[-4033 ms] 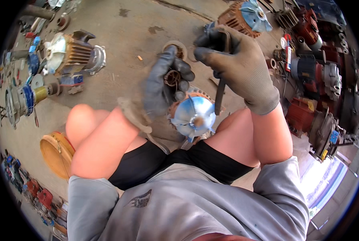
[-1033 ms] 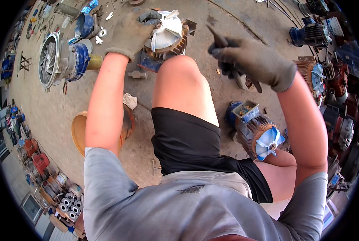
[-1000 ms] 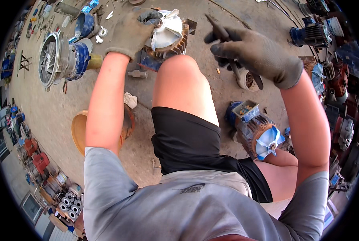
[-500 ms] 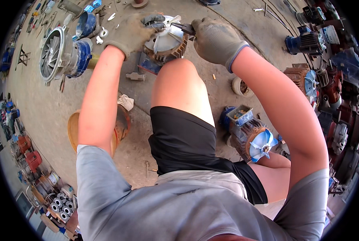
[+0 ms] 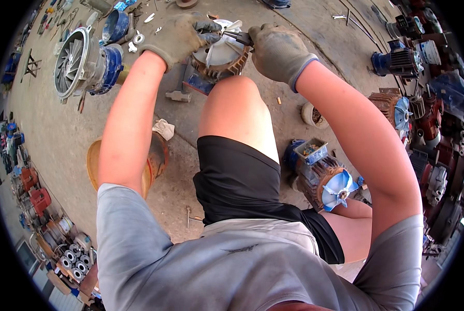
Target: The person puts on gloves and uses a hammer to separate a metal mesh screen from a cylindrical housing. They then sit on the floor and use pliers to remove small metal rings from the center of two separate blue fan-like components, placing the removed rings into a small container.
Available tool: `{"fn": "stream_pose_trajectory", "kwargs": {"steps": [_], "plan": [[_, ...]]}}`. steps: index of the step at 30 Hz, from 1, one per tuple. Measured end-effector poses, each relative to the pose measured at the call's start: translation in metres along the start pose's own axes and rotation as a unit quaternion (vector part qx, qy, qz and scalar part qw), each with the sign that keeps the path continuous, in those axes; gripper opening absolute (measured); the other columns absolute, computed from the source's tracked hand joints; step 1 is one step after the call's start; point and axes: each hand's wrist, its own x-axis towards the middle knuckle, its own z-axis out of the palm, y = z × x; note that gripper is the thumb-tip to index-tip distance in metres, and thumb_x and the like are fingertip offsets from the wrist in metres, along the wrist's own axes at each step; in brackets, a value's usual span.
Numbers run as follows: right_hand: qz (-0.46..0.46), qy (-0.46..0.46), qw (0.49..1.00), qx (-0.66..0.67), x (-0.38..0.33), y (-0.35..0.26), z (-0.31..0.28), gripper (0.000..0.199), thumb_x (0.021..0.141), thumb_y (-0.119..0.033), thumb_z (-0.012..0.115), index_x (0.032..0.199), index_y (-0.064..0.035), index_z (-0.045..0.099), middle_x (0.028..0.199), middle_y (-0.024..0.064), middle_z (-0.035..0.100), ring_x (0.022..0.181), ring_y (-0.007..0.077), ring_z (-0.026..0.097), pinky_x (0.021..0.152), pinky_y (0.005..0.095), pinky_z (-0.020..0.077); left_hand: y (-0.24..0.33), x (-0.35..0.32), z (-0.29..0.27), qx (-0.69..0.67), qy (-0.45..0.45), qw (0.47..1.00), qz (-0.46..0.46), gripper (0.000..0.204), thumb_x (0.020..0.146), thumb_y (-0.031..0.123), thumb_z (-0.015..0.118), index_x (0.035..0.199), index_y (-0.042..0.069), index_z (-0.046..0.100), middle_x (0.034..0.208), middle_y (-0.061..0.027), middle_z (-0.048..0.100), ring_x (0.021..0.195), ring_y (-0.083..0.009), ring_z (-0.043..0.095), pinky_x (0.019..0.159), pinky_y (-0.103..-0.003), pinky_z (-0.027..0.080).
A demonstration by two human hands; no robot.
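Ahead of my knee stands a motor [image 5: 231,70] with a rusty finned housing and a pale grey bladed fan [image 5: 227,53] on its upper end. My right hand [image 5: 278,52], in a grey work glove, is closed around dark-handled pliers [image 5: 237,37]. Their jaws point left, to the middle of the fan. Beside the jaw tips is my left hand [image 5: 177,39], also gloved, with thumb and fingers drawn together at the fan's centre. Whatever lies between those fingertips is too small to make out.
A hammer [image 5: 178,96] lies on the floor near the motor. To the left sits a large bladed assembly [image 5: 71,63] with blue casing; a yellowish tub [image 5: 94,160] is nearer. Another motor with a blue fan [image 5: 340,191] stands by my right leg. Several motors line the right side.
The pliers and my left fingertips have come closer together over the fan's centre. My left hand has shifted slightly right; the whole view has moved a little.
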Motion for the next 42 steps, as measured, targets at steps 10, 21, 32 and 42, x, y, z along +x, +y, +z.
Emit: {"fn": "stream_pose_trajectory", "kwargs": {"steps": [10,21,32,42], "plan": [[0.000,-0.031,0.999,0.021,0.002,0.001,-0.003,0.037,0.094,-0.014,0.058,0.129,-0.0032,0.066,0.123,0.0214,0.070,0.112,0.0384,0.070,0.097,0.0473,0.0569,0.006,0.000,-0.009,0.012,-0.019,1.000,0.003,0.042,0.088,0.043,0.085,0.123,0.022,0.079,0.111,-0.0156,0.078,0.103,-0.0343,0.074,0.089,-0.044,0.059],[-0.003,-0.035,0.999,0.015,0.001,-0.006,-0.010,0.038,0.095,-0.012,0.059,0.131,-0.0027,0.065,0.121,0.0225,0.071,0.109,0.0380,0.072,0.096,0.0460,0.0579,-0.017,0.010,0.004,0.037,-0.013,0.999,0.026,0.037,0.090,0.035,0.083,0.123,0.019,0.080,0.109,-0.0148,0.079,0.098,-0.0312,0.074,0.087,-0.040,0.058],[-0.024,0.006,0.998,-0.062,0.012,0.000,-0.006,0.033,0.091,-0.015,0.065,0.123,-0.0073,0.074,0.111,0.0190,0.077,0.099,0.0359,0.076,0.087,0.0458,0.0610,0.001,0.004,-0.005,-0.010,-0.024,1.000,0.011,0.035,0.090,0.035,0.083,0.120,0.018,0.081,0.106,-0.0167,0.078,0.095,-0.0328,0.074,0.086,-0.041,0.058],[0.002,0.086,0.992,-0.097,0.006,-0.001,-0.004,0.029,0.096,-0.018,0.066,0.124,-0.0147,0.077,0.111,0.0157,0.076,0.106,0.0332,0.075,0.090,0.0445,0.0606,-0.006,0.002,0.005,0.078,0.013,0.996,-0.031,0.043,0.087,0.043,0.083,0.123,0.019,0.079,0.114,-0.0161,0.077,0.106,-0.0338,0.074,0.090,-0.043,0.059]]}}
